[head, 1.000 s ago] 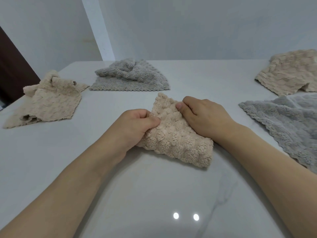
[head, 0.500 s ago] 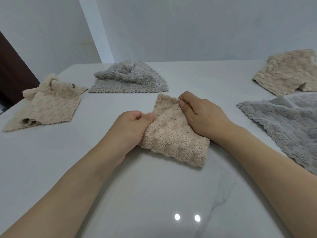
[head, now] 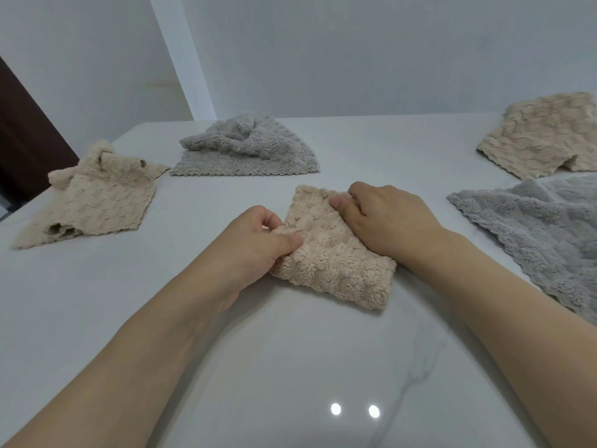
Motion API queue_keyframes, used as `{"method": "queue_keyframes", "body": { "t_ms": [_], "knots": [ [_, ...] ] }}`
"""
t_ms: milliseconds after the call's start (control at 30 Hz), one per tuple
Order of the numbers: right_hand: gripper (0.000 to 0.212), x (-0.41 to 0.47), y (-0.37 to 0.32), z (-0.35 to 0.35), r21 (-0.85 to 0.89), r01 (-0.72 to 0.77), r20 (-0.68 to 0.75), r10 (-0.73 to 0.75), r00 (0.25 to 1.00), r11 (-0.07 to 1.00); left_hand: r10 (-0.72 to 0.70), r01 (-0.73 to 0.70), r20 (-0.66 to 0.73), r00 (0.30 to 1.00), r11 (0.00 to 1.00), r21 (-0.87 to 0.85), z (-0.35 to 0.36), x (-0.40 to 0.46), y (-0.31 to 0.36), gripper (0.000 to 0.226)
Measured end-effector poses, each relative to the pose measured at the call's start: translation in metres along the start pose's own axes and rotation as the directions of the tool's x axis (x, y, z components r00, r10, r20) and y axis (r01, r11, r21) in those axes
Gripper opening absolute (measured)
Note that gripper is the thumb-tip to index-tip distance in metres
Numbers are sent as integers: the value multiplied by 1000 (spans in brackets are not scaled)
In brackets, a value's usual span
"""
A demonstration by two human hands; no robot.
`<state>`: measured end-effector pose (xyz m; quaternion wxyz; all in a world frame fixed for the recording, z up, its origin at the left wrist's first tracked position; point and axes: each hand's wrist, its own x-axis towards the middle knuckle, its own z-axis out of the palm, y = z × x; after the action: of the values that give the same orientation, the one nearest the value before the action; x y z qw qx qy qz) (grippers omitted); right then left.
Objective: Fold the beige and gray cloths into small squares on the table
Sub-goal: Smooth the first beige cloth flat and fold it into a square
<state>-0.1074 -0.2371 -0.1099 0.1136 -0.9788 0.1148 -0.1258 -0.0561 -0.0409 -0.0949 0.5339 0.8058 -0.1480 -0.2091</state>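
Between the two hands a folded beige cloth (head: 336,253) lies on the white table (head: 290,367); the left hand (head: 255,247) pinches its left edge, the right hand (head: 384,218) grips its far right corner. Farther off, loose cloths lie to both sides: a gray cloth (head: 542,234) and beige cloth (head: 546,134) right, another beige (head: 97,195) and gray (head: 245,147) left.

Beige and Gray on White Marble

A beige cloth (head: 332,253) with a bubbled texture is seen at centre. Further beige cloths (head: 93,195) (head: 542,137) and gray cloths (head: 245,150) (head: 542,227) are spread on a white, gray-veined table (head: 290,367).
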Motion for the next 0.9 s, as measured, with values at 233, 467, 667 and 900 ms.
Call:
{"method": "queue_keyframes", "body": {
  "t_ms": [233, 467, 667, 900],
  "knots": [
    [45, -1, 3, 1, 23, 9, -74, -7, 997, 1000, 75, -67, -75, 994, 993, 100, -4, 6, -4, 23],
    [46, 0, 4, 2, 33, 5, -61, -3, 998, 999, 68, -70, 22, 997, 991, 114, -4, 5, -7, 33],
    [52, 1, 4, 2, 44, 8, -52, -6, 999, 999, 9, -10, 167, 986, 1000, 5, -5, 0, -1, 26],
    [49, 2, 5, 3, 32, 14, -46, -12, 999, 999, 49, -55, 148, 988, 998, 39, -5, -4, 2, 55]
  ]
}}
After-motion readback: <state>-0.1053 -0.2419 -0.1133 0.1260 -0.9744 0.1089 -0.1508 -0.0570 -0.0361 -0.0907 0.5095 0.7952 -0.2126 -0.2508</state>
